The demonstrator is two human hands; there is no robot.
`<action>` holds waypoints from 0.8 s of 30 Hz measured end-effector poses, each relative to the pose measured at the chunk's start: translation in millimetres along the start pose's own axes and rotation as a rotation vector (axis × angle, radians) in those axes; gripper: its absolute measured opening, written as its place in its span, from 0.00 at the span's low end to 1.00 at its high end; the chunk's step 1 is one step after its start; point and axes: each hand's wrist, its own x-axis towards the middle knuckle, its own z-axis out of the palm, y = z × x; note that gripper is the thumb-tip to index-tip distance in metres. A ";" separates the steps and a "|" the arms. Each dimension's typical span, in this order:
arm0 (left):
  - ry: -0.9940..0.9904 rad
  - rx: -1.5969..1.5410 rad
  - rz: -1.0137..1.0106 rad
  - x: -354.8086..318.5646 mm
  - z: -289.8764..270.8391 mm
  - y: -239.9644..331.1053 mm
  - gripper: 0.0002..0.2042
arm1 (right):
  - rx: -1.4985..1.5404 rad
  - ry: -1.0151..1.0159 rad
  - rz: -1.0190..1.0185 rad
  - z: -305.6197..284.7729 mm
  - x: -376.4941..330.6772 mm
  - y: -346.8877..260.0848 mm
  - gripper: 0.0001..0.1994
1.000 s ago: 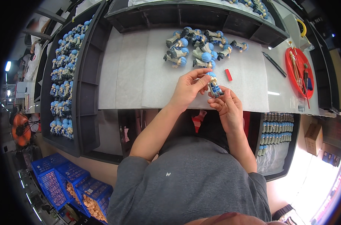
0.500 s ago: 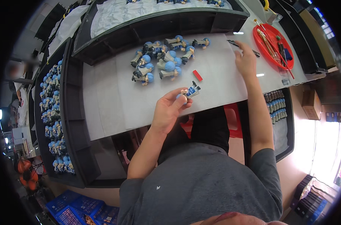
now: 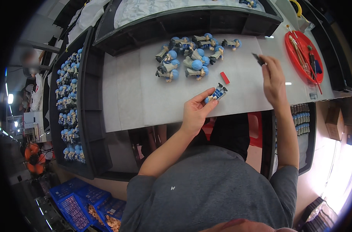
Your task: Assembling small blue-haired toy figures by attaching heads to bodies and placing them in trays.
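Note:
My left hand grips a small figurine with blue hair and blue-and-grey clothes, its black feet pointing away from me. Held in my right hand is a slim black pen-like tool, raised over the right part of the table; most of its length is hidden by the fingers. A red block lies on the table just beyond the held figurine. Farther back, several similar figurines lie in a loose heap on the white work surface.
A red oval tray with brushes and tools stands at the right, a clear cup near it. A long black tray borders the back. Figurines fill a black tray at the left; another tray sits low at the right.
My right hand has picked the black pen-like tool up off the table. In my left hand the figurine has turned, showing more of its front. The whole view has shifted.

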 end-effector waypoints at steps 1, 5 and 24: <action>0.009 -0.009 -0.001 0.0 -1.4 -0.7 0.19 | 0.008 -0.068 0.050 2.1 -11.9 -19.9 0.11; 0.024 -0.009 -0.011 -0.5 2.1 2.3 0.18 | 0.068 -0.211 -0.029 9.6 -45.7 -54.5 0.10; 0.029 -0.025 -0.007 -3.2 2.6 3.2 0.17 | -0.120 -0.010 -0.140 36.9 -55.8 -61.1 0.09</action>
